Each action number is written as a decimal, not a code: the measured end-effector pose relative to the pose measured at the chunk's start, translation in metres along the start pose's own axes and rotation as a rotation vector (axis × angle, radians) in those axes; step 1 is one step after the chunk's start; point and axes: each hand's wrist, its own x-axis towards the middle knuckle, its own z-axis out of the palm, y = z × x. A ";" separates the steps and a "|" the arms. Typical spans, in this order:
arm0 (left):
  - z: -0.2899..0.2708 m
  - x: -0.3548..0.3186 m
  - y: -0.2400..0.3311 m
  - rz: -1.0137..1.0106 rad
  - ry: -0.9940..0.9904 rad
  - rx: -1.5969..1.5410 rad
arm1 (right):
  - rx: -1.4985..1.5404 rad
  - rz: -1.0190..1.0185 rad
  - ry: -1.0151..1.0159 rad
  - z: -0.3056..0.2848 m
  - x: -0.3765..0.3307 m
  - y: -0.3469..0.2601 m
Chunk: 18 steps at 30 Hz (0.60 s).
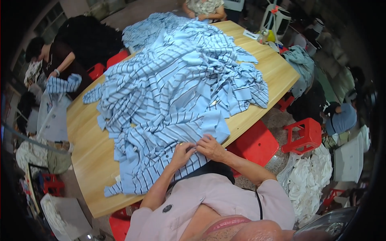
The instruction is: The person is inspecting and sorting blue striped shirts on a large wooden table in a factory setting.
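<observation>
A blue striped shirt (161, 140) lies at the near edge of the table, part of it reaching toward my body. My left hand (182, 155) pinches its fabric, and a ring shows on one finger. Right beside it, my right hand (210, 148) has its fingers closed on the same shirt, close to a plain light blue section. The fingertips of both hands almost meet; any small detail between them is too fine to make out. Just beyond rises a large heap of similar blue striped shirts (161, 72).
The wooden table (88, 156) carries the heap. A red stool (257, 144) stands against its right side, another red stool (303, 134) farther right. White garments (307, 180) lie on the floor at right. One person (60, 60) handles striped cloth at left; another (205, 10) sits at the far end.
</observation>
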 end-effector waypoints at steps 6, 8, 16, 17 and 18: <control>0.008 0.000 -0.001 0.050 0.061 0.004 | 0.207 0.062 0.017 0.006 -0.004 0.008; 0.009 -0.004 -0.004 0.072 0.114 0.027 | 0.342 0.304 0.098 0.009 -0.002 -0.001; 0.010 -0.006 -0.004 0.139 0.224 0.092 | 0.206 0.291 0.069 0.011 0.004 -0.005; 0.011 -0.007 -0.004 0.124 0.252 0.102 | 0.213 0.281 0.062 0.012 0.005 -0.006; 0.013 -0.010 -0.001 0.115 0.272 0.122 | 0.187 0.280 0.102 0.014 0.006 -0.008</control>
